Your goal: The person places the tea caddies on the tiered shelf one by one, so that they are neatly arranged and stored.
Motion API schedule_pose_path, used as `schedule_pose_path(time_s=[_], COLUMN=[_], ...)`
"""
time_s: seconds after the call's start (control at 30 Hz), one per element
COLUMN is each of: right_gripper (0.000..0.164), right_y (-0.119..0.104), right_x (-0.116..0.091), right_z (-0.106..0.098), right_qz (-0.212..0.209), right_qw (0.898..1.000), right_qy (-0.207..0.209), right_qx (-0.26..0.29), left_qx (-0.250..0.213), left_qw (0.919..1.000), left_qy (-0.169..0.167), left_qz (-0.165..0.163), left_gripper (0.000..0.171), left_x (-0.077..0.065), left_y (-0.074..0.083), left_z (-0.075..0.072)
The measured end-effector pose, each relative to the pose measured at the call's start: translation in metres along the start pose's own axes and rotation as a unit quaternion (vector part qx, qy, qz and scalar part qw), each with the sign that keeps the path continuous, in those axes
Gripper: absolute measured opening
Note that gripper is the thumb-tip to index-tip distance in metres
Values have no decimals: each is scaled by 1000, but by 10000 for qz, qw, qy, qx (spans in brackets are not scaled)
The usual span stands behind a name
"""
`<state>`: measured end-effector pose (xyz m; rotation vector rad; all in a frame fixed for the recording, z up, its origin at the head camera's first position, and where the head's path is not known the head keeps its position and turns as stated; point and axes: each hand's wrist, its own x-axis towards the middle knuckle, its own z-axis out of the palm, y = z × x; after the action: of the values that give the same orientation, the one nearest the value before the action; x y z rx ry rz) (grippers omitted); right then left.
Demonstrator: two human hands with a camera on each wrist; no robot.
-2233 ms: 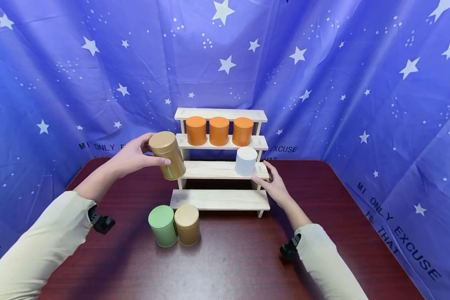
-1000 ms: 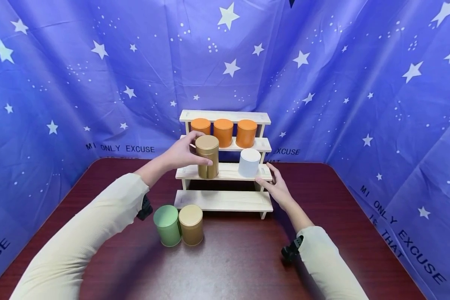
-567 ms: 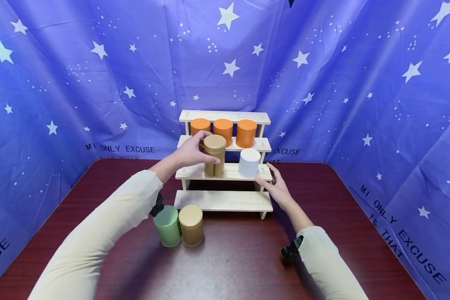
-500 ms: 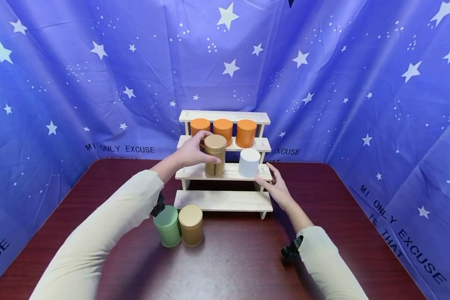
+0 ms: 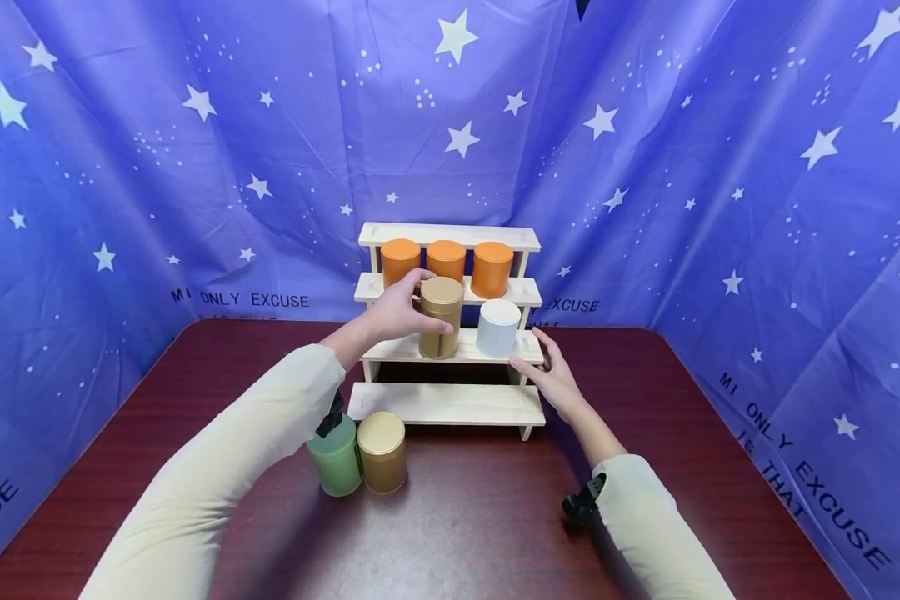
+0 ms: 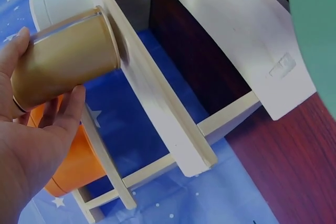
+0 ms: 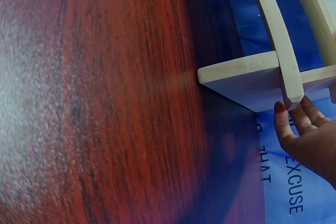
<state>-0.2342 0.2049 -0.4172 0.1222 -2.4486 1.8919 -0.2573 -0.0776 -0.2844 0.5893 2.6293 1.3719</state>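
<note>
Below and left of the left grip (image 5: 397,315), a green tin (image 5: 339,462) stands on the dark red counter (image 5: 480,508), its top partly hidden by the black wrist camera (image 5: 332,417). Just right of it, also below the grip, is a lone gold tin (image 5: 383,458). The left grip is clamped on a held gold tin (image 5: 441,325), thumb in front; that tin is upright at the second shelf from the bottom of the wooden stand (image 5: 446,404), though whether its base bears on the wood I cannot tell. Behind the left grip, one shelf higher, stand three orange tins (image 5: 492,271). Right of the held tin, apart from it, is a white tin (image 5: 498,331) on that same second shelf. Farthest right, the right grip (image 5: 557,382) is closed around the shelf's right end, thumb toward the front, just beside the white tin.
</note>
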Motion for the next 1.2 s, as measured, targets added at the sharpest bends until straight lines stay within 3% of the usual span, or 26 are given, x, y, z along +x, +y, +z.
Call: schedule_pose_path(time_s=[0.37, 0.7, 1.2], right_gripper=[79, 78, 79], right_y=[1, -24, 1], right_x=[0, -15, -1], right_z=[0, 2, 0], right_qz=[-10, 38, -69], right_qw=[9999, 9998, 9998], right_qy=[-20, -113, -30], right_qx=[164, 184, 195], left_qx=[-39, 73, 19], left_qw=[9999, 9999, 9999], left_qy=[120, 101, 68], left_qz=[-1, -59, -129], left_gripper=[77, 76, 79], left_x=[4, 6, 10], left_y=[3, -1, 1], left_z=[5, 12, 14])
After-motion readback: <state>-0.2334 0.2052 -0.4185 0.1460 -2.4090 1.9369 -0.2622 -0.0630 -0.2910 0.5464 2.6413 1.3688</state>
